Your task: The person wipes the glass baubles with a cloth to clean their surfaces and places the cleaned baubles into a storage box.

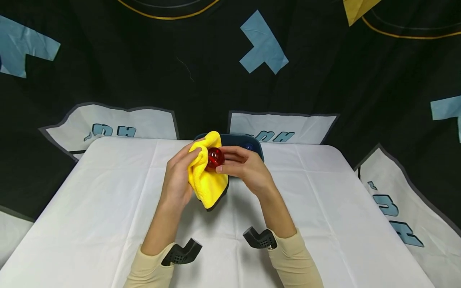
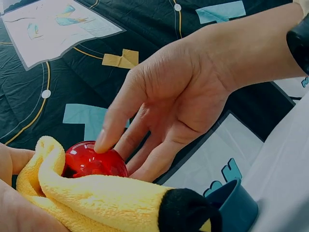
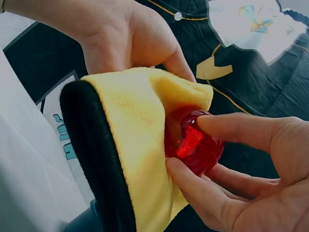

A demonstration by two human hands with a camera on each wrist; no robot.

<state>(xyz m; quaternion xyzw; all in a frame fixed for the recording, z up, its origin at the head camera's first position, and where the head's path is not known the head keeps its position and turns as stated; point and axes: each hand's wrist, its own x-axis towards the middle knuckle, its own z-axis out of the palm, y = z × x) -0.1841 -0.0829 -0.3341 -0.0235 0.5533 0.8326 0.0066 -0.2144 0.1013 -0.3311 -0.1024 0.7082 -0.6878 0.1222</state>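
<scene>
My left hand point(image 1: 177, 178) grips a yellow cloth point(image 1: 212, 188) with a dark edge, bunched up between thumb and fingers. Against the fold of the cloth sits a glossy, see-through red ball point(image 1: 215, 158), which my right hand point(image 1: 248, 168) pinches between thumb and fingertips. In the right wrist view the red ball point(image 3: 195, 145) lies partly inside the cloth point(image 3: 130, 130), its far side covered. From the left wrist, the cloth point(image 2: 101, 198) wraps the ball's point(image 2: 94, 162) lower side. Both hands are raised over the table.
Behind the hands, at the table's far side, stands a dark blue tray point(image 1: 234, 140) with a blue ball point(image 1: 249, 147) in it. A white cloth covers the table point(image 1: 306, 208). A black printed curtain point(image 1: 201, 60) hangs beyond the far edge.
</scene>
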